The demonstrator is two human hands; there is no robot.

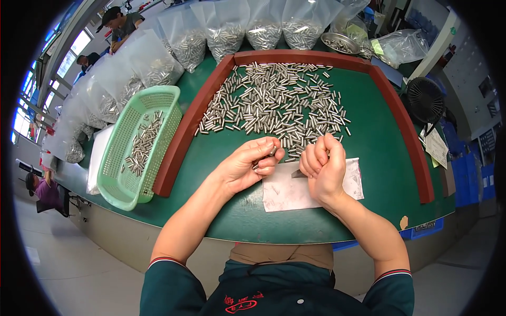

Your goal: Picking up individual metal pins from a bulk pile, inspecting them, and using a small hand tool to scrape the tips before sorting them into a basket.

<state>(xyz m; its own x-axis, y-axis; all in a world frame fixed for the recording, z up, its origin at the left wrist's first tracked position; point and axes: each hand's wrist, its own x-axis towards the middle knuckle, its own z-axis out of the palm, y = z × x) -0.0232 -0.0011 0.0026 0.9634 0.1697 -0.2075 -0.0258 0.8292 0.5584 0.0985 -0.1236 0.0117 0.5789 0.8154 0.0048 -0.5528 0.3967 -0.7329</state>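
Observation:
My left hand [247,166] is curled with the palm turned up, its fingers closed round small silvery metal pins [273,151]; how many is hidden. To its right, my right hand [328,171] is closed in a fist over a white stained cloth [284,197]. A flat grey piece [299,174] sticks out below its fingers, and its kind cannot be made out. Just beyond both hands a wide pile of short metal pins [279,100] spreads over the green tabletop [237,218].
A dark red raised border [184,131] surrounds the pile on three sides. Left stands a green plastic basket [113,179] holding pins. Clear bags [226,37] of pins line the back and left. A metal dish [340,43] and black fan [426,100] stand right. People sit farther left.

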